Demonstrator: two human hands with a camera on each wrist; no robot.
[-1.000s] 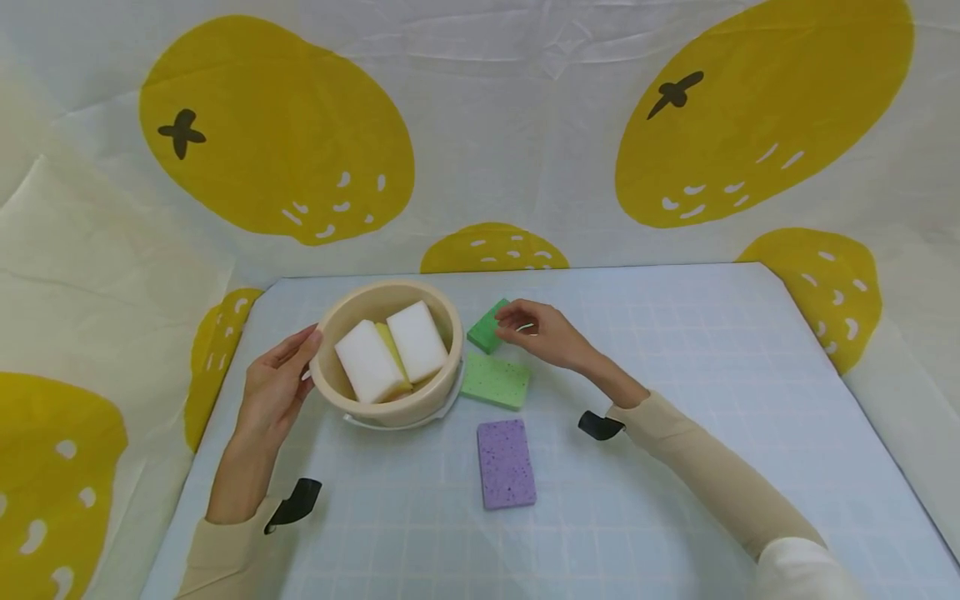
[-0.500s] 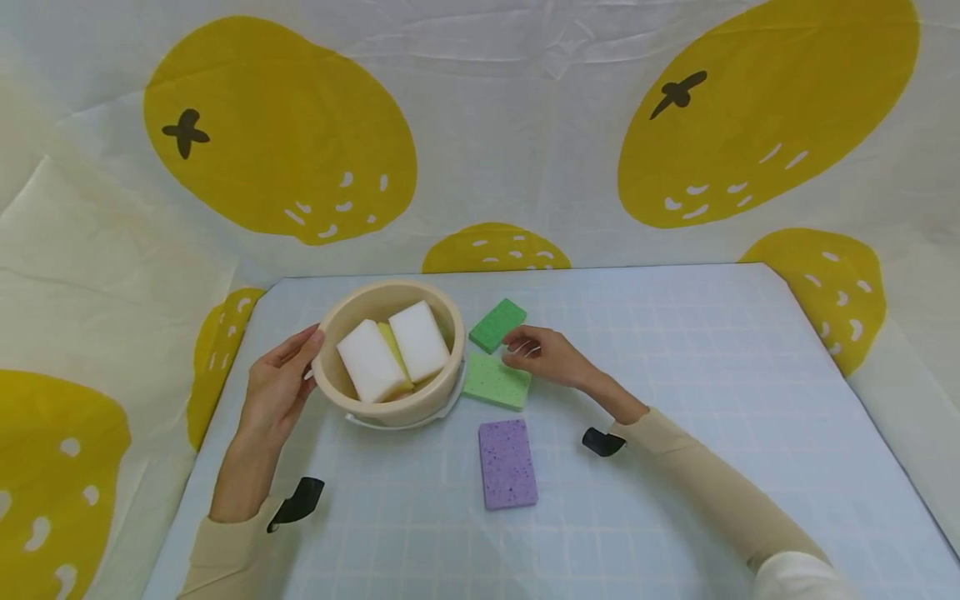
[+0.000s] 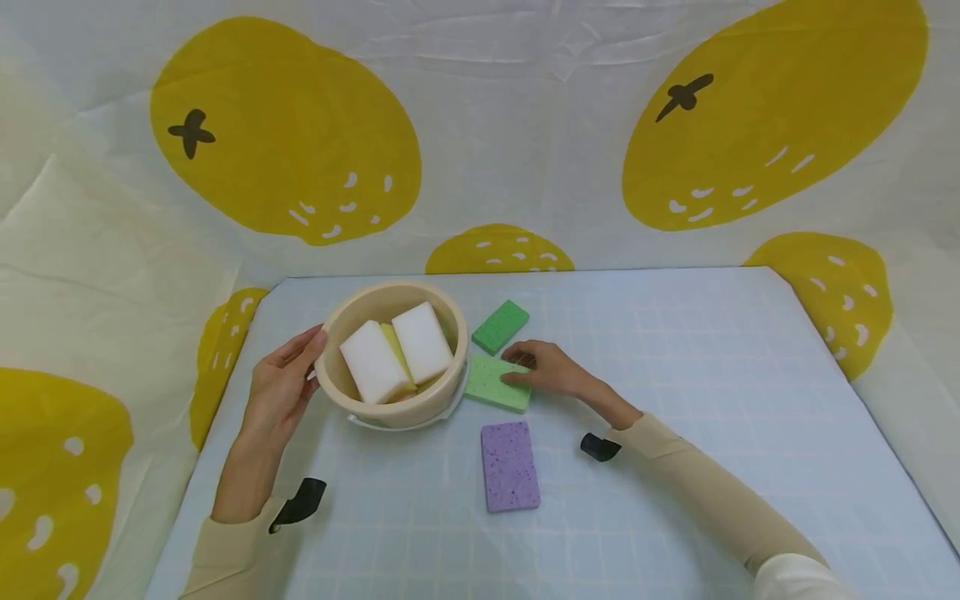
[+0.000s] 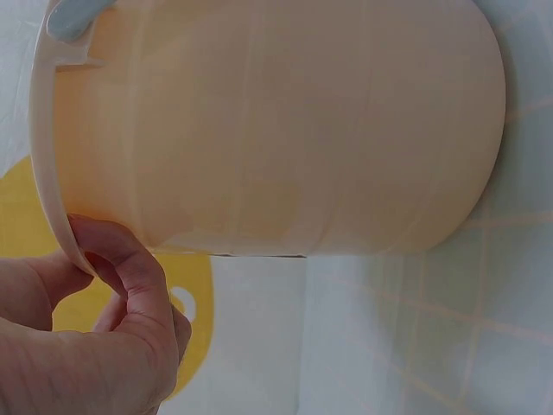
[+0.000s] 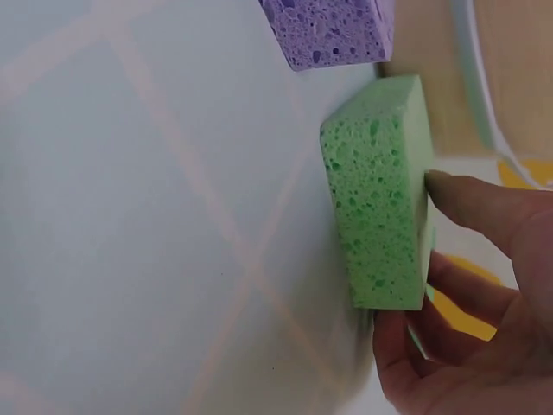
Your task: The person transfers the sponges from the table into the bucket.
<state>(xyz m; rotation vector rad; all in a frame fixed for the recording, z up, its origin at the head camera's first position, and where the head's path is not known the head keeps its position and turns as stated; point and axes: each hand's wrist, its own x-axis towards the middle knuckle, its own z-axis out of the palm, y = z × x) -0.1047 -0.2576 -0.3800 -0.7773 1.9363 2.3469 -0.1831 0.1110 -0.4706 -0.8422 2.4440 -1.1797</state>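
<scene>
My left hand (image 3: 277,383) pinches the rim of a cream bucket (image 3: 408,408), thumb and fingers on either side of the lip. Inside the bucket stand white sponges (image 3: 372,362) with a yellow layer between them. At the bucket's right lies a light green sponge (image 3: 491,383). My right hand (image 3: 551,369) is on this sponge, its thumb at the upper face and its curled fingers around one edge. Seen from the right wrist, the porous side of the light green sponge (image 5: 371,216) faces the camera, close to the table.
A darker green sponge (image 3: 501,327) lies behind the light green one. Nearer the front is a purple sponge (image 3: 510,467). The bucket's pale handle (image 3: 405,427) hangs down around its front. A cloth printed with yellow fruit (image 3: 517,150) rises behind the table.
My right hand has come from over the darker green sponge, nearer and down, to the light green one. My left hand stays on the bucket rim.
</scene>
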